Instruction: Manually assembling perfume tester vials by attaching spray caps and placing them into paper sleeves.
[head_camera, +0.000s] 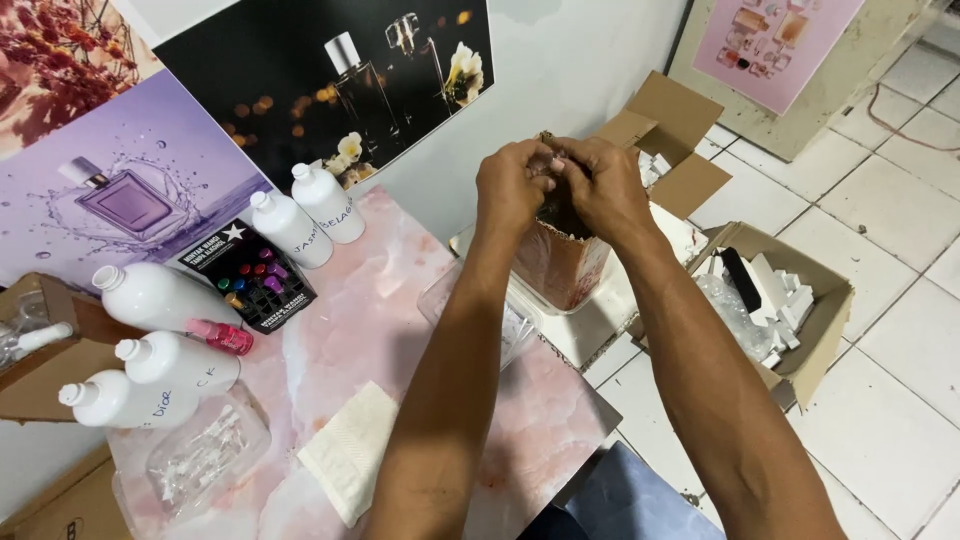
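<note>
Two hands at a bag's mouth

Both the left hand (512, 185) and right hand (605, 185) are closed on the top edge of a brown bag (560, 262), which is stood on a white lid beside the pink surface (380, 330). The mouth is best pulled apart evenly, with the bag kept upright.

Bright, even indoor light with soft, faint shadows. The glossy worktop (400, 330) shows mild sheen. The hands (565, 185) are slightly motion-blurred. Wide-angle bending shows at the frame edges.
</note>
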